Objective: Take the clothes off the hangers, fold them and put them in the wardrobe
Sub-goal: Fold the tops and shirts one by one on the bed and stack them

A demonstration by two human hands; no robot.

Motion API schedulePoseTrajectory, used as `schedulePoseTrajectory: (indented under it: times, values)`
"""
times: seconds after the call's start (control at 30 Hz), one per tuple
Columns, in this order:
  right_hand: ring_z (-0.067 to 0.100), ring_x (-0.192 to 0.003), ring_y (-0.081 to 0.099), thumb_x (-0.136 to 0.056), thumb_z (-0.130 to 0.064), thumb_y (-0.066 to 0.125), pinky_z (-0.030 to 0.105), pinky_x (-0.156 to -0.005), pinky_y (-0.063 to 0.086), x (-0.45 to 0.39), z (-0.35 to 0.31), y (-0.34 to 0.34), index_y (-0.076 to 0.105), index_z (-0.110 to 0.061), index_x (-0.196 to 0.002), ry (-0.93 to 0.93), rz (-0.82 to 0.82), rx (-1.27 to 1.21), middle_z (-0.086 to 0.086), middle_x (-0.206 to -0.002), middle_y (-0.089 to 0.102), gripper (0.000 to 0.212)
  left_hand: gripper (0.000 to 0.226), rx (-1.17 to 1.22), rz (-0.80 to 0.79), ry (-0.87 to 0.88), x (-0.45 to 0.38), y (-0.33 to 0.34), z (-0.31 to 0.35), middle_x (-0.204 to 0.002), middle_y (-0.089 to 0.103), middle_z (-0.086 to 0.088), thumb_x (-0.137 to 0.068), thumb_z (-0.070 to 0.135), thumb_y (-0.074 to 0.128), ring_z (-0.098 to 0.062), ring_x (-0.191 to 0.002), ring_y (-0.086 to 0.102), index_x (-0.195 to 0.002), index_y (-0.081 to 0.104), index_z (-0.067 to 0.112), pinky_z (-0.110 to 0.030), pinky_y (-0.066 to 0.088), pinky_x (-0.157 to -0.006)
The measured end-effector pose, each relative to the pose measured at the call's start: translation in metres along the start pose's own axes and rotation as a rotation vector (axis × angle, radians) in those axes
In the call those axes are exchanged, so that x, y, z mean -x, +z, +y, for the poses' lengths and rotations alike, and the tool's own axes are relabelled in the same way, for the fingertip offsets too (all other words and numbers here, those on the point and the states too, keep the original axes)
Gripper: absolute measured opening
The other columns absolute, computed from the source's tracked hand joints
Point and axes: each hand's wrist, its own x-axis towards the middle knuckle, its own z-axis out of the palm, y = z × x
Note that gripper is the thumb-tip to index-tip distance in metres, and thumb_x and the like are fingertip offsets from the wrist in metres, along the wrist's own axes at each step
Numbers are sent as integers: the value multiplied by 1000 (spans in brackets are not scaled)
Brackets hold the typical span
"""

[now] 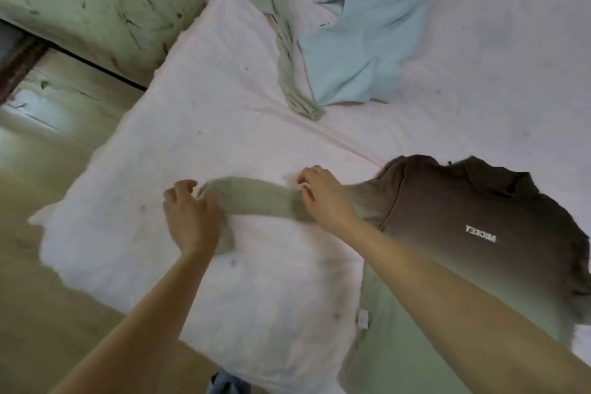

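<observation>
Spread across a wide bed under a pale pink sheet (224,112). Lay a brown-to-green faded cotton hooded sweatshirt with white MICKEY lettering (473,224) flat on the right half, no hanger visible in it. Stretched its grey-green sleeve (252,198) leftward from the shoulder, long axis running across the bed, cuff end furthest left. Sat at the shoulder end the right hand (323,198), fingers (307,192) curled, seemingly pinching the cloth there. Rested at the cuff end the left hand (192,217), nearer the free tip, fingers bent over the fabric, grip not fully clear. Probably called for carrying the cuff rightward over the body. Heaped further up, a crumpled light-blue garment (361,25).
</observation>
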Motion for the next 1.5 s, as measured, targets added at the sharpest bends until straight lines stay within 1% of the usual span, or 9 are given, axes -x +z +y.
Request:
schedulePoseTrajectory:
  times: [0.13, 0.27, 0.4, 0.6, 0.83, 1.0, 1.2, 1.33, 1.5]
  values:
    - [26, -99, 51, -93, -6, 43, 36, -75, 39, -21, -74, 44, 57, -8, -110, 25, -108, -48, 8, -107, 57, 22, 44, 92, -202, -296, -3, -44, -67, -123, 49, -16, -86, 23, 67, -36, -109, 53, -122, 49, 5, -45, 47, -89]
    - [28, -112, 45, -89, -3, 46, 35, -89, 38, -39, -114, 71, 52, -7, -123, 45, -215, -11, 12, -123, 51, 34, 74, -257, -502, 325, 11, -50, -105, -131, 43, -2, -75, 30, 79, -26, -118, 45, -137, 42, 19, -41, 47, -84]
    - [29, -119, 41, -87, -6, 51, 35, -98, 36, -55, -124, 86, 47, -11, -132, 72, -305, 84, 10, -135, 45, 46, 28, -261, -447, 690, -18, -38, -122, -106, 58, -4, -82, 23, 71, -30, -91, 58, -108, 64, 16, -39, 48, -64]
    - [26, -121, 40, -93, -6, 41, 29, -95, 32, -66, -139, 106, 48, -10, -131, 111, -279, 35, 9, -131, 48, 38, 27, 537, -301, 105, -77, -81, -133, -91, 64, -6, -91, -7, 51, -16, -73, 63, -89, 64, 17, -22, 52, -60]
    - [24, -104, 54, -95, -24, 51, 35, -82, 45, -86, -176, 134, 60, -13, -110, 92, -363, 181, 6, -112, 58, 21, 13, 830, -204, -527, -118, -104, -164, -102, 62, -15, -97, 9, 55, -18, -76, 65, -107, 58, 1, -28, 57, -74]
    - [21, -90, 56, -88, -19, 52, 34, -72, 45, -95, -181, 143, 57, -16, -94, 106, -477, 290, -2, -92, 58, 8, 41, 468, -347, -422, -106, -88, -169, -88, 71, -8, -86, 46, 66, -25, -85, 67, -93, 68, 5, -40, 55, -83]
    - [21, -73, 48, -92, -12, 49, 29, -59, 37, -96, -187, 142, 47, -13, -86, 104, -364, -59, -2, -74, 51, 7, 29, 547, -373, -168, -108, -89, -157, -59, 44, -1, -86, 18, 69, -14, -59, 41, -64, 53, 9, -31, 32, -57]
    - [12, -55, 49, -96, -17, 51, 23, -41, 41, -97, -197, 144, 55, -10, -92, 265, -354, -262, 1, -71, 49, 9, 32, 777, -287, -333, -116, -94, -156, -68, 50, -7, -81, 30, 66, -17, -67, 45, -75, 56, 0, -34, 42, -63]
    - [16, -59, 49, -93, -12, 57, 22, -44, 46, -107, -211, 151, 60, -5, -84, 284, -370, -295, 1, -72, 50, 12, 26, 542, -214, -283, -119, -96, -164, -65, 55, -9, -92, 26, 58, -25, -59, 54, -71, 57, 10, -33, 49, -45]
